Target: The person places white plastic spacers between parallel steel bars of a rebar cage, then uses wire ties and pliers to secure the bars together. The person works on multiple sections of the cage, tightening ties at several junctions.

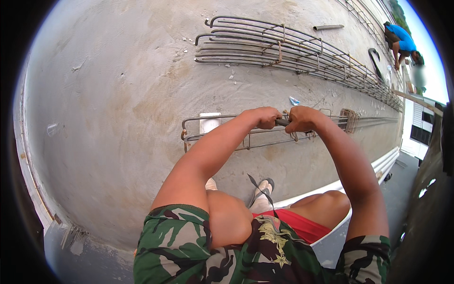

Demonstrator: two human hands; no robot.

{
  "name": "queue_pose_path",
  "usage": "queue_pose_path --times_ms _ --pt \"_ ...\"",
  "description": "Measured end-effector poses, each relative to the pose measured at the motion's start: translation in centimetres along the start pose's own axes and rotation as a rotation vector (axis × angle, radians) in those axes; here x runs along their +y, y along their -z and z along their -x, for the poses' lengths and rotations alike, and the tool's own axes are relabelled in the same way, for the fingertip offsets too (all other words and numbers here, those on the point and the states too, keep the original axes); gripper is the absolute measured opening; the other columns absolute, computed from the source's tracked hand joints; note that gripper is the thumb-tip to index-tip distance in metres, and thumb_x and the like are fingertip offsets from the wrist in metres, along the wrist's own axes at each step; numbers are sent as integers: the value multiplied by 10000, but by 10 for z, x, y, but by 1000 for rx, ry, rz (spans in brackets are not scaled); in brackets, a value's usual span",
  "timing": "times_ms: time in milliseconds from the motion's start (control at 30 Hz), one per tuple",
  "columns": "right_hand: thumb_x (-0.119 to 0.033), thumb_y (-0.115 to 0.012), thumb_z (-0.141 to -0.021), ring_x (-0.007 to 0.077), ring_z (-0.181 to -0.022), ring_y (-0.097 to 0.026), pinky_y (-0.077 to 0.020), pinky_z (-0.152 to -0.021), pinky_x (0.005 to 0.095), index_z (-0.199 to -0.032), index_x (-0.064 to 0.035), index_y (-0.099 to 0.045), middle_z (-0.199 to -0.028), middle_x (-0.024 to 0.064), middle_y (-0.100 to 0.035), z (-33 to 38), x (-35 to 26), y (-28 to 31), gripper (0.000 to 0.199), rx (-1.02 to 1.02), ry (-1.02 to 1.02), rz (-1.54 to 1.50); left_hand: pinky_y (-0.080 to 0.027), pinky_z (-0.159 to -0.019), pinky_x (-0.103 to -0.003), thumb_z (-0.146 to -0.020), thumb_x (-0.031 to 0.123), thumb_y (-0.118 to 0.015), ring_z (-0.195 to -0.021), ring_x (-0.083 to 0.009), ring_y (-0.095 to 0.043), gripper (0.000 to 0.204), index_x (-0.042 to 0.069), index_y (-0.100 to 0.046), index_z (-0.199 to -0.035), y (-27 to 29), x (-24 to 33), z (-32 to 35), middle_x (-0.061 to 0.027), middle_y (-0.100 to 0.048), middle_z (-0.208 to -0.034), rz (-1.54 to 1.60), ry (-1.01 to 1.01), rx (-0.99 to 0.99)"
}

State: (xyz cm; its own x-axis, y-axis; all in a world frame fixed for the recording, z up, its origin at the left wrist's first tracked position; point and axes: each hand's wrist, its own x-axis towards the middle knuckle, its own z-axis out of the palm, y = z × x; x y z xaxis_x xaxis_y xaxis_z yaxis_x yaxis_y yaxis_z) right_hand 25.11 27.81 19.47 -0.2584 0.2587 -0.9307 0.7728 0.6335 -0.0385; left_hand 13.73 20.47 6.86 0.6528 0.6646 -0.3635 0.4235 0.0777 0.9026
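Both my hands meet over a narrow cage of steel reinforcing bars [213,118], which lies across the concrete in front of my feet. Between them shows a short dark handle [282,122], probably part of a hand tool; its working end is hidden. My right hand [301,119] is closed around one end of it. My left hand [266,118] is a fist at the other end, its fingertips out of sight. Square wire stirrups [349,120] are bunched on the cage beyond my right hand. A white block [209,122] sits by the cage's left end.
A larger stack of tied rebar cages [279,47] lies farther ahead, its hooked ends toward the left. A short pipe [328,27] and a blue wrapper [294,101] rest on the concrete. At far right a person in blue [402,37] bends over. White pipes [390,158] run along the right edge.
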Motion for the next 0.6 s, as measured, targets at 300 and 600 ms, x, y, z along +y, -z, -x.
queue_pose_path --times_ms 300,600 --pt "-179 -527 -764 187 -601 -643 -462 -494 318 -796 24 -569 -707 109 -624 34 37 -5 210 135 -7 -854 -491 -838 -391 -832 269 -596 -960 -325 -633 431 9 -601 -1175 60 29 46 -193 -667 -997 134 369 897" --pt "-164 -507 -808 285 -609 -575 -453 -607 410 -821 57 -543 -631 168 -550 82 65 -40 225 649 95 -843 -519 -799 -382 -878 271 -673 -963 -232 -635 378 16 -494 -1092 56 126 -1 -150 -630 -1025 731 223 559"
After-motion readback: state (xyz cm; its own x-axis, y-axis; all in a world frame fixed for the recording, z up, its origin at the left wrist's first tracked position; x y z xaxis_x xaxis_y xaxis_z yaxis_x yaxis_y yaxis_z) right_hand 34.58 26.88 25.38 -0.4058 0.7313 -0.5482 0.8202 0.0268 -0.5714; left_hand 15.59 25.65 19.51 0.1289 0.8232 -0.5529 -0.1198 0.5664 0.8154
